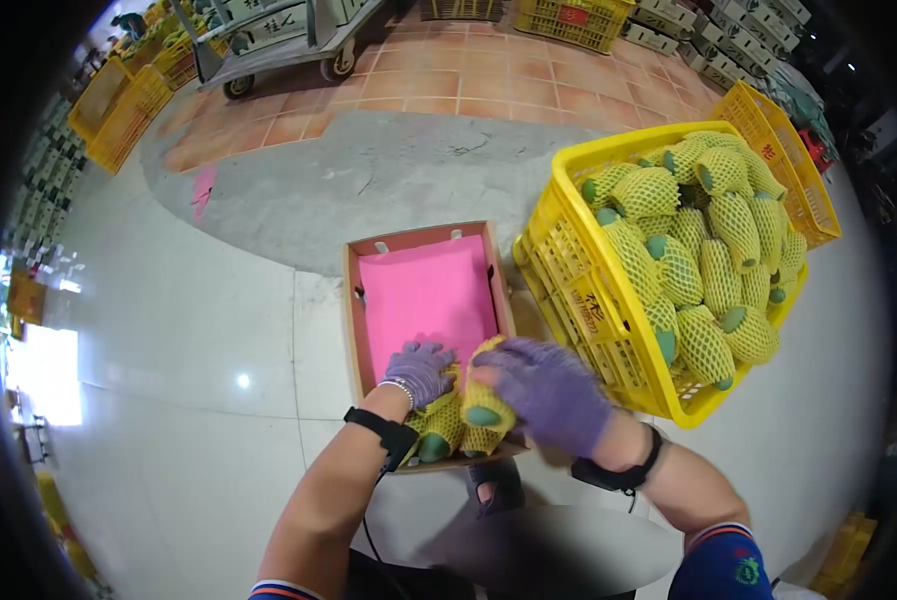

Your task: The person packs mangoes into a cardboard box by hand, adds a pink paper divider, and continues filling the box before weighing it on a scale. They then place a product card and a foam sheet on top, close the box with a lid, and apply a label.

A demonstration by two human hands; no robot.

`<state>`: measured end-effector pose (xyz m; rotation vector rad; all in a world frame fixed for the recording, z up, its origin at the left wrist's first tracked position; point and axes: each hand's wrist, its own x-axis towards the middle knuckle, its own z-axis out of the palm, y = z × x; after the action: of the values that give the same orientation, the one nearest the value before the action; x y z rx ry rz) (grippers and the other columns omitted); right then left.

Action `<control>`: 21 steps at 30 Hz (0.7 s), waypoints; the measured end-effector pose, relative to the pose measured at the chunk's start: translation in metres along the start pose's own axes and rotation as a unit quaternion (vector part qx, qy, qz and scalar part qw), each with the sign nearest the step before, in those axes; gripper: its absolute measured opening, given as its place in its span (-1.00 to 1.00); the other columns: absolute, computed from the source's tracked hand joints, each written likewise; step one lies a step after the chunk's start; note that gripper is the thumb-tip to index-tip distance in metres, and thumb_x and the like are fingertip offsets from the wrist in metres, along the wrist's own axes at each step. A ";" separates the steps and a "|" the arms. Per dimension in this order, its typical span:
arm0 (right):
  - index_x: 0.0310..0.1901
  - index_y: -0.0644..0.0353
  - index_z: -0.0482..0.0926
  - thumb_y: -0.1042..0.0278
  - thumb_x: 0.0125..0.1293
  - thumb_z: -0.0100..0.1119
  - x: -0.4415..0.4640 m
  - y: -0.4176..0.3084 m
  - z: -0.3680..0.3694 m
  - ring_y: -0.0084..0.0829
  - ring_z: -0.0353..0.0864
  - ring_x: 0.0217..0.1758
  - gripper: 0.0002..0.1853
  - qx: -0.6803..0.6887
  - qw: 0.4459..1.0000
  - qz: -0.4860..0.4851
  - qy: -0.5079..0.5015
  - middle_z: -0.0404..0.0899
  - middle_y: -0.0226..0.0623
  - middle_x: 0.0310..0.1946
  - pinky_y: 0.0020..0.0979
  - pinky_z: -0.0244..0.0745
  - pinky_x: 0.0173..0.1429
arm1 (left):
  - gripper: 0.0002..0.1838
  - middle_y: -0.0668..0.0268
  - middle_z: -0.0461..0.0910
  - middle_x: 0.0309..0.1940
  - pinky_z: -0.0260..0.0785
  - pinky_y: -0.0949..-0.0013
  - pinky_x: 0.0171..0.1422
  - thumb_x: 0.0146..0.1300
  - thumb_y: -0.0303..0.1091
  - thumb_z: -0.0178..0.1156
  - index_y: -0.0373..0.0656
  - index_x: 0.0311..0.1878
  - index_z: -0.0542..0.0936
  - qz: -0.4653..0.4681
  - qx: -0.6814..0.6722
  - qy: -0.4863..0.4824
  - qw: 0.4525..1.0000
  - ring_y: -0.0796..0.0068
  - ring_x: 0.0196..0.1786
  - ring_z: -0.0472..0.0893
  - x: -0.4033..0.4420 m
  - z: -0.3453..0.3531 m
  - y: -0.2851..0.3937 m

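A cardboard box (354,330) lined with a pink sheet (424,290) stands in front of me. Green fruits in yellow foam nets (441,430) lie side by side at its near end. My left hand (419,372), in a purple glove, rests on the netted fruits at the left, its fingers over the pink sheet. In my gloved right hand (554,390) is a netted fruit (489,400), held above the right part of that row. Right of the box, a yellow crate (589,300) is heaped with netted fruits (704,260).
Another yellow crate (789,170) is behind the full one. A wheeled cart (299,55) stands at the upper left, with yellow crates (129,110) beside it. Stacked boxes (669,35) are at the upper right. A round grey surface (559,550) lies near my legs.
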<state>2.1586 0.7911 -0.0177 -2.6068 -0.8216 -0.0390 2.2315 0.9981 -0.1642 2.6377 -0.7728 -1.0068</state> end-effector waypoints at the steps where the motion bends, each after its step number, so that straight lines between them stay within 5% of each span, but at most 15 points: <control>1: 0.04 0.02 0.56 0.31 0.11 0.23 -0.001 0.012 0.049 -0.22 0.52 0.19 -0.60 -0.063 0.997 -0.006 -0.033 0.59 -0.33 0.05 -0.20 0.44 0.18 | -0.43 0.18 0.44 0.29 0.13 0.05 0.45 0.34 0.03 0.02 0.10 0.39 0.34 -0.034 0.075 -0.045 0.996 0.06 0.39 0.33 0.002 0.010 -0.005; 4: 0.02 0.03 0.58 0.30 0.27 -0.01 0.021 0.026 0.111 -0.28 0.53 0.17 -0.69 -0.143 0.962 0.051 -0.228 0.59 -0.37 0.03 -0.25 0.47 0.15 | -0.41 0.17 0.36 0.35 0.05 -0.04 0.47 0.39 0.08 -0.10 0.13 0.44 0.27 -0.064 0.010 -0.074 0.995 0.10 0.43 0.27 0.001 0.026 -0.021; 9: 0.10 0.08 0.51 0.30 0.33 -0.05 0.002 0.041 0.197 -0.25 0.48 0.25 -0.66 -0.089 0.966 0.054 -0.237 0.58 -0.25 0.07 -0.21 0.42 0.25 | -0.41 0.18 0.35 0.36 0.04 -0.01 0.49 0.40 0.08 -0.12 0.12 0.44 0.26 -0.087 0.006 -0.087 0.992 0.10 0.44 0.25 -0.003 0.022 -0.012; 11: 0.21 0.09 0.43 0.30 0.37 -0.11 -0.006 0.050 0.203 -0.22 0.41 0.34 -0.60 -0.020 0.984 0.116 -0.133 0.54 -0.17 0.15 -0.24 0.36 0.35 | -0.41 0.20 0.34 0.37 0.04 -0.04 0.48 0.39 0.07 -0.15 0.10 0.43 0.27 -0.070 0.003 -0.063 0.996 0.13 0.44 0.26 -0.012 0.026 -0.016; 13: 0.27 0.09 0.38 0.28 0.37 -0.09 -0.009 0.044 0.172 -0.15 0.41 0.34 -0.56 0.128 0.946 0.234 -0.182 0.43 -0.12 0.27 -0.23 0.33 0.36 | -0.41 0.22 0.30 0.41 0.01 -0.08 0.50 0.39 0.07 -0.18 0.09 0.42 0.28 -0.057 -0.011 -0.072 0.996 0.15 0.46 0.24 -0.015 0.008 -0.003; 14: 0.19 0.03 0.47 0.27 0.33 0.00 -0.003 0.024 0.120 -0.12 0.47 0.27 -0.61 0.226 0.927 0.276 -0.115 0.45 -0.10 0.25 -0.22 0.35 0.34 | -0.40 0.23 0.27 0.42 0.00 -0.08 0.51 0.38 0.08 -0.17 0.08 0.43 0.27 -0.049 -0.003 -0.069 0.996 0.16 0.47 0.22 -0.009 0.014 -0.010; 15: 0.07 0.02 0.55 0.30 0.27 0.07 -0.012 0.018 0.071 -0.14 0.51 0.22 -0.68 0.033 0.997 0.052 -0.045 0.51 -0.12 0.18 -0.19 0.38 0.29 | -0.40 0.25 0.24 0.44 -0.02 -0.07 0.52 0.38 0.08 -0.16 0.07 0.43 0.27 -0.047 0.005 -0.068 0.997 0.18 0.48 0.19 -0.005 0.026 -0.018; 16: -0.01 0.06 0.56 0.37 0.18 0.11 -0.019 0.006 0.015 -0.18 0.54 0.18 -0.70 -0.004 0.997 0.071 0.011 0.54 -0.16 0.12 -0.18 0.41 0.25 | -0.40 0.25 0.24 0.44 -0.02 -0.07 0.52 0.38 0.08 -0.16 0.07 0.43 0.27 -0.040 0.002 -0.069 0.997 0.18 0.48 0.19 -0.001 0.036 -0.026; 17: -0.04 0.08 0.55 0.39 0.08 0.15 -0.039 0.007 -0.015 -0.18 0.55 0.11 -0.66 -0.086 0.981 0.123 0.119 0.58 -0.20 0.02 -0.18 0.42 0.22 | -0.41 0.20 0.30 0.39 0.04 -0.04 0.49 0.36 0.05 -0.08 0.04 0.39 0.31 -0.037 -0.015 0.005 0.999 0.15 0.45 0.25 0.002 0.045 -0.033; 19: 0.06 0.09 0.49 0.41 -0.02 0.28 -0.085 0.040 -0.075 -0.09 0.47 0.13 -0.50 -0.194 0.927 0.280 0.153 0.51 -0.19 0.05 -0.10 0.32 0.29 | -0.43 0.16 0.36 0.35 0.11 -0.01 0.47 0.34 0.01 -0.01 0.00 0.36 0.35 -0.036 -0.030 0.077 0.996 0.12 0.41 0.30 -0.002 0.044 -0.035; 21: 0.19 0.08 0.40 0.44 -0.05 0.35 -0.107 0.047 -0.098 -0.09 0.40 0.23 -0.34 -0.342 0.806 0.484 0.007 0.44 -0.16 0.16 -0.09 0.29 0.32 | -0.48 0.06 0.48 0.19 0.25 0.07 0.36 0.26 -0.09 0.17 -0.06 0.26 0.45 -0.014 -0.165 0.209 0.964 0.03 0.28 0.41 -0.011 0.021 -0.025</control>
<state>2.1056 0.6606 0.0392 -3.3497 0.7674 -0.0698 2.2198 1.0246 -0.1827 2.4426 -0.4293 -0.4967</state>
